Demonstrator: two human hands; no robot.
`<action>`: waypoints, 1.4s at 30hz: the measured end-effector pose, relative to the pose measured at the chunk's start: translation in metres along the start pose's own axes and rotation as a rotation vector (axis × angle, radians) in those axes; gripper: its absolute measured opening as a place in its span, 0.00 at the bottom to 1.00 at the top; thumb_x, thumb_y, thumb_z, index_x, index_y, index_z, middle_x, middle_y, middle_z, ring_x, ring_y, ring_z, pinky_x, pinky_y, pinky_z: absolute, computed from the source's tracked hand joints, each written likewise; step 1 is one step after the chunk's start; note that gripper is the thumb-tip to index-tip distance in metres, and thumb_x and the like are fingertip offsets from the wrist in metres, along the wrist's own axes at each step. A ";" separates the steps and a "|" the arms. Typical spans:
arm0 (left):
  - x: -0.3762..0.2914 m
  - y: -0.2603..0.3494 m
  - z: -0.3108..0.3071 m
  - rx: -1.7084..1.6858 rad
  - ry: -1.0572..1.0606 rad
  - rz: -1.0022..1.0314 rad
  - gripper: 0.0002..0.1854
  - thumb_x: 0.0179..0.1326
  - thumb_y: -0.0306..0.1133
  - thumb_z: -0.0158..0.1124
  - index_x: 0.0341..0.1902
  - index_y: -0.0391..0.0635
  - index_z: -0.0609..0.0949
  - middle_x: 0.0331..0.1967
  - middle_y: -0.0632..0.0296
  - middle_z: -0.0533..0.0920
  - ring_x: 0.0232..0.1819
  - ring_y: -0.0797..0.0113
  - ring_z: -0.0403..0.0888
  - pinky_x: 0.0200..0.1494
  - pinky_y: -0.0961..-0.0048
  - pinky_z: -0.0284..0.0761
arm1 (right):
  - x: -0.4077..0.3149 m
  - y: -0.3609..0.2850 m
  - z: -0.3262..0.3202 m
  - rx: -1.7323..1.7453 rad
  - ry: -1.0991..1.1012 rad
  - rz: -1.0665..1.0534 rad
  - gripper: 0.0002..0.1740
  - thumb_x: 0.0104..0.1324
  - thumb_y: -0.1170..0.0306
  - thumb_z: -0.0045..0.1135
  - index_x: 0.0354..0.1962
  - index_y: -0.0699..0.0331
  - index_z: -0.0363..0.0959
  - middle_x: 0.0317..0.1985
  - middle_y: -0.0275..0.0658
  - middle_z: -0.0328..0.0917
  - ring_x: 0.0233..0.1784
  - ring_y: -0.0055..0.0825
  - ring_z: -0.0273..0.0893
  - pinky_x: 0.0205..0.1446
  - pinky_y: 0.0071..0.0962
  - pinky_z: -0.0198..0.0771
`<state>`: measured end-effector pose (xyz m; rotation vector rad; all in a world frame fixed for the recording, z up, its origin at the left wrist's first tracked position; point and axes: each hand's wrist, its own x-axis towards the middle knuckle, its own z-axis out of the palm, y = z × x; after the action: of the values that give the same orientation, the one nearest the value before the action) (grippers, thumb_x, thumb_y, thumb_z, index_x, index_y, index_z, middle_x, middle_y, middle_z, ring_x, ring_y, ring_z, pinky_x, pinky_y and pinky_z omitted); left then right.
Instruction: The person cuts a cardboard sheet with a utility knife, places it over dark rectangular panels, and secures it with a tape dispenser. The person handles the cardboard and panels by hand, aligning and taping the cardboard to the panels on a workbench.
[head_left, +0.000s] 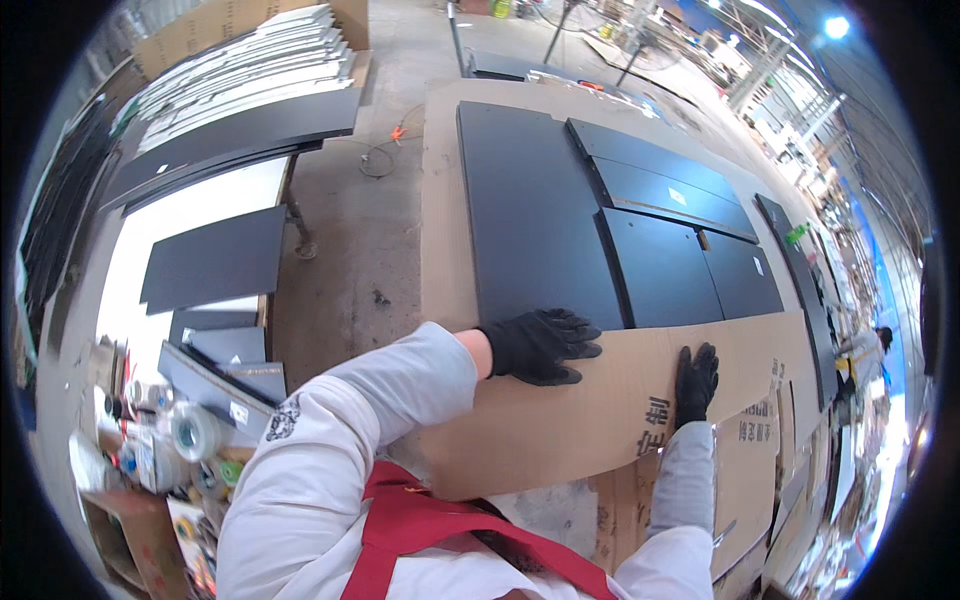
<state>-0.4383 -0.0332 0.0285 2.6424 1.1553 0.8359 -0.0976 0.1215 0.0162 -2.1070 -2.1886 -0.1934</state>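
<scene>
A brown cardboard sheet (540, 427) bearing printed characters lies in front of me, its far edge along several dark furniture panels. My left hand (544, 347), in a black glove, rests on the sheet with fingers spread, by the near end of a long dark panel (532, 217). My right hand (697, 382), gloved too, lies flat on the sheet farther right, its fingers pointing away from me. Past the sheet are a square dark panel (660, 270) and a labelled dark panel (675, 187). More cardboard (450, 187) lies beneath the panels.
At the left, dark boards (214, 259) lie on a white surface, near rolls of tape (196, 433). Stacked white boards (255, 67) stand farther back. A narrow dark panel (795, 292) lies at the right. A co-worker (866, 360) is at the far right. A thin hose (379, 161) lies on the floor.
</scene>
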 end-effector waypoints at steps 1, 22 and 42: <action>-0.005 -0.006 0.002 -0.015 0.038 0.022 0.28 0.59 0.49 0.52 0.58 0.44 0.71 0.62 0.48 0.65 0.65 0.52 0.60 0.66 0.60 0.53 | -0.001 -0.007 -0.005 0.012 0.007 0.057 0.41 0.65 0.41 0.28 0.65 0.62 0.47 0.68 0.45 0.47 0.71 0.43 0.43 0.70 0.42 0.39; -0.024 -0.094 -0.058 -0.465 -0.314 0.450 0.22 0.60 0.45 0.54 0.53 0.43 0.74 0.50 0.50 0.75 0.52 0.54 0.72 0.55 0.60 0.66 | -0.016 -0.104 -0.010 -0.143 0.012 0.685 0.43 0.64 0.39 0.26 0.64 0.66 0.50 0.67 0.49 0.49 0.69 0.50 0.48 0.69 0.46 0.40; 0.061 -0.604 -0.234 -1.567 -0.059 -0.510 0.24 0.69 0.43 0.39 0.60 0.38 0.67 0.55 0.53 0.74 0.55 0.60 0.73 0.59 0.67 0.66 | -0.020 -0.105 -0.004 -0.184 -0.090 0.868 0.33 0.70 0.52 0.27 0.65 0.63 0.48 0.68 0.47 0.47 0.72 0.43 0.43 0.72 0.39 0.36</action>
<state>-0.9152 0.4090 0.0486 1.0287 0.5815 0.9186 -0.2015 0.0976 0.0143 -2.9712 -1.1281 -0.2254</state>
